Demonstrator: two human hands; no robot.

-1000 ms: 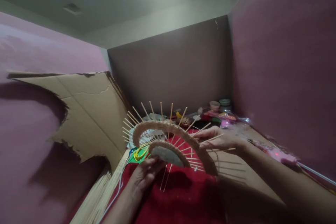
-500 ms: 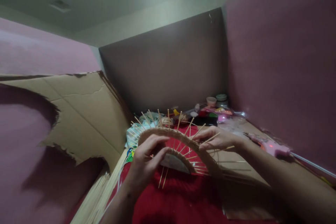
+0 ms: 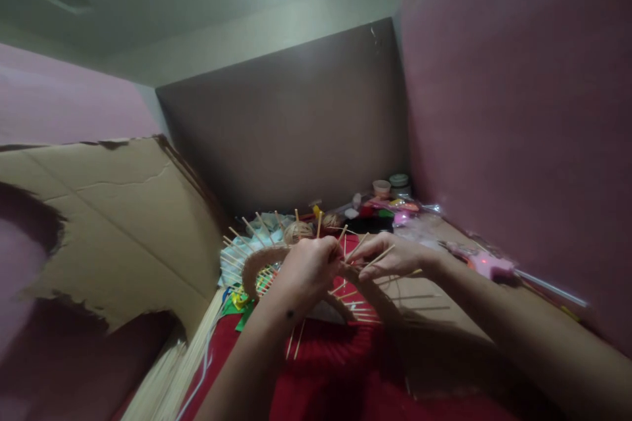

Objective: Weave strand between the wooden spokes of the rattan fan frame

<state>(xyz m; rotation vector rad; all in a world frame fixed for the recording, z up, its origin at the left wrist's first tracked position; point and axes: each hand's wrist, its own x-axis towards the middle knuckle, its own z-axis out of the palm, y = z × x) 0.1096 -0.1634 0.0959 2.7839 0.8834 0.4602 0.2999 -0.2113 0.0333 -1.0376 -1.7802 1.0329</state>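
Note:
A fan-shaped woven piece (image 3: 253, 276) stands before me, with a tan woven band crossing thin wooden sticks that radiate outward. A second, smaller curved band (image 3: 340, 306) lies inside the outer one. My left hand (image 3: 313, 266) is closed on the outer band near its top, its fingertips partly hidden behind the hand. Just to the right, my right hand (image 3: 395, 255) pinches the same band among the stick ends, its fingers close to the left ones. Two sticks (image 3: 295, 342) point down below the left wrist.
Red cloth (image 3: 316, 375) lies beneath the piece. Balls of twine (image 3: 297, 231) sit behind it. A torn cardboard sheet (image 3: 128, 230) leans at left above a bundle of pale sticks (image 3: 182, 355). At right lies a pink glue gun (image 3: 488, 264); small tubs (image 3: 381, 189) stand at the back.
My left hand has moved right along the woven band, from its left part to beside my right hand, and its fingers have closed. The whole view has shifted slightly.

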